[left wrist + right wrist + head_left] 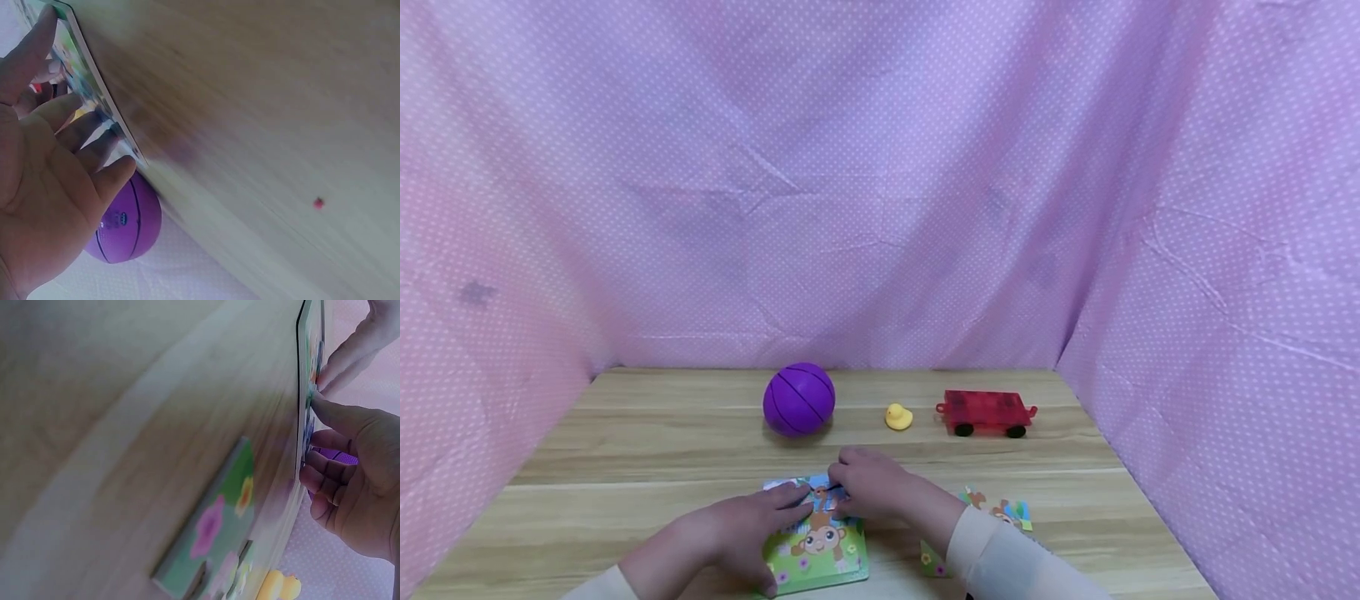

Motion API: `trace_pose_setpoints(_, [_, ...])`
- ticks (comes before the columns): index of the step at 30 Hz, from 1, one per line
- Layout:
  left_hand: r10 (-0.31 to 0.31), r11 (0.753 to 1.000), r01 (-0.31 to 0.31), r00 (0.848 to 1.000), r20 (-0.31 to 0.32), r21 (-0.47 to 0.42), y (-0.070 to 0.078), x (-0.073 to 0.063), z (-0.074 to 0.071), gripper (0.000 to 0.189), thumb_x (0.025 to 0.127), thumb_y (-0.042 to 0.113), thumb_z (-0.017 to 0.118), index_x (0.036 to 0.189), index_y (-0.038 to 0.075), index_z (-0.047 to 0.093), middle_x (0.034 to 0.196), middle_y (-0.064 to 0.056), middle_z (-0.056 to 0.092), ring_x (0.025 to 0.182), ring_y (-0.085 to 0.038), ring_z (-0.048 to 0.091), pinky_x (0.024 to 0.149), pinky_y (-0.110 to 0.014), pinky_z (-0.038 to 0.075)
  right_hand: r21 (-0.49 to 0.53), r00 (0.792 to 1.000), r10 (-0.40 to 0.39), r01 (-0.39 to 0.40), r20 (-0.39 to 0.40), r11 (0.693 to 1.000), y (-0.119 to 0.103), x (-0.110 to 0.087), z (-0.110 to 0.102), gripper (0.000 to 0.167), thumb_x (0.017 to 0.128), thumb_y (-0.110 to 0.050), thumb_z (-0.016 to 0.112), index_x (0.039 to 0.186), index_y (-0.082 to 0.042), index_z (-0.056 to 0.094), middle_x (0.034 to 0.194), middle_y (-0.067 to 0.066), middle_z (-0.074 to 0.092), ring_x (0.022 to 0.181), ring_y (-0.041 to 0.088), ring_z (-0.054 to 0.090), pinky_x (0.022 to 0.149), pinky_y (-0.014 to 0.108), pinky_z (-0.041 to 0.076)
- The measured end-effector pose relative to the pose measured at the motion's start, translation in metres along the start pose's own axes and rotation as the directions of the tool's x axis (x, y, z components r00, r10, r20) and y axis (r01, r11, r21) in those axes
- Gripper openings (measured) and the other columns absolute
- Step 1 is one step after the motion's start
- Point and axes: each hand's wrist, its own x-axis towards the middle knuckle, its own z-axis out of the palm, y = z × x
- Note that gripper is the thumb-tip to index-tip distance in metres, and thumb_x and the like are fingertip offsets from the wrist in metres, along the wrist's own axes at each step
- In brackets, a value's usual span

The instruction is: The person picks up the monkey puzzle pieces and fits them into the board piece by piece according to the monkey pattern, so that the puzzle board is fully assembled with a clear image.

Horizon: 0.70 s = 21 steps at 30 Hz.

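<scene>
A picture puzzle board (pixel 820 571) with a cartoon monkey on green and blue lies near the front of the table. My left hand (pixel 741 529) rests over its left side, fingers stretched across the picture and thumb at the lower left corner. At the upper right of the board my right hand (pixel 876 487) holds a blue and brown puzzle piece (pixel 830 500) with curled fingers and thumb, a dark gap showing along the piece's upper edge. In the right wrist view, the right thumb (pixel 340 415) meets the board's face, and the fingers bend at its far end.
Loose puzzle pieces (pixel 1013 512) lie to the right, partly behind the right forearm; a green flowered piece (pixel 222 519) shows closely. Behind the board stand a purple ball (pixel 799 400), a yellow duck (pixel 898 417) and a red toy wagon (pixel 985 410). Pink dotted cloth (pixel 880 208) encloses the table.
</scene>
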Motion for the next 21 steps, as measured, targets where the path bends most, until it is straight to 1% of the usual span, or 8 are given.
trace_pose_setpoints(2, [0.010, 1.000, -0.010, 1.000, 0.003, 0.028, -0.0001, 0.0009, 0.0010, 0.102, 0.063, 0.055, 0.085, 0.151, 0.030, 0.040, 0.162, 0.004, 0.027, 0.147, -0.031, 0.029, 0.110, -0.054, 0.038, 0.001, 1.000, -0.005, 0.005, -0.001, 1.000, -0.0001, 0.0002, -0.0012, 0.031, 0.086, -0.052, 0.069, 0.109, -0.032, 0.065, 0.102, -0.012, 0.052, 0.089, 0.003, 0.048, 0.081, 0.022, 0.048])
trace_pose_setpoints(8, [0.015, 0.999, -0.016, 1.000, 0.023, 0.033, -0.0003, 0.0053, 0.0008, 0.104, 0.063, 0.056, 0.085, 0.152, 0.030, 0.038, 0.162, 0.012, 0.025, 0.147, -0.034, 0.027, 0.109, -0.058, 0.039, 0.028, 1.000, -0.014, 0.015, -0.011, 0.999, 0.0011, 0.0026, -0.0033, 0.032, 0.084, -0.051, 0.072, 0.106, -0.028, 0.066, 0.098, -0.013, 0.052, 0.090, 0.003, 0.050, 0.083, 0.022, 0.048])
trace_pose_setpoints(12, [0.014, 0.999, -0.014, 1.000, 0.019, 0.030, -0.0001, 0.0054, 0.0006, 0.105, 0.062, 0.055, 0.086, 0.152, 0.029, 0.037, 0.161, 0.011, 0.027, 0.147, -0.034, 0.028, 0.109, -0.058, 0.038, 0.047, 1.000, -0.004, 0.005, -0.010, 0.999, 0.0028, 0.0045, -0.0019, 0.037, 0.081, -0.053, 0.074, 0.106, -0.027, 0.065, 0.098, -0.014, 0.053, 0.092, 0.002, 0.051, 0.085, 0.021, 0.048])
trace_pose_setpoints(15, [0.011, 1.000, -0.011, 1.000, 0.020, 0.014, -0.0001, 0.0048, 0.0011, 0.106, 0.062, 0.055, 0.086, 0.152, 0.031, 0.035, 0.162, 0.009, 0.027, 0.147, -0.034, 0.027, 0.108, -0.059, 0.039, 0.060, 1.000, 0.003, -0.003, -0.002, 0.998, 0.0036, 0.0057, -0.0011, 0.038, 0.081, -0.054, 0.074, 0.105, -0.026, 0.065, 0.098, -0.014, 0.053, 0.093, 0.002, 0.052, 0.087, 0.022, 0.048])
trace_pose_setpoints(18, [-0.008, 1.000, 0.008, 1.000, 0.016, -0.022, -0.0007, 0.0047, 0.0011, 0.108, 0.061, 0.051, 0.088, 0.153, 0.037, 0.032, 0.161, 0.003, 0.030, 0.146, -0.036, 0.028, 0.103, -0.062, 0.042, 0.057, 1.000, -0.017, 0.017, -0.004, 0.998, 0.0037, 0.0068, -0.0001, 0.033, 0.081, -0.052, 0.074, 0.102, -0.027, 0.066, 0.096, -0.014, 0.052, 0.090, 0.002, 0.049, 0.083, 0.020, 0.047])
trace_pose_setpoints(21, [-0.014, 0.999, 0.015, 1.000, 0.022, -0.033, -0.0010, 0.0053, 0.0010, 0.108, 0.061, 0.047, 0.089, 0.153, 0.041, 0.030, 0.161, 0.004, 0.031, 0.146, -0.038, 0.027, 0.100, -0.064, 0.043, 0.036, 0.999, -0.044, 0.045, -0.017, 0.998, 0.0036, 0.0075, 0.0009, 0.029, 0.082, -0.050, 0.074, 0.099, -0.028, 0.067, 0.094, -0.014, 0.051, 0.087, 0.002, 0.047, 0.078, 0.019, 0.045])
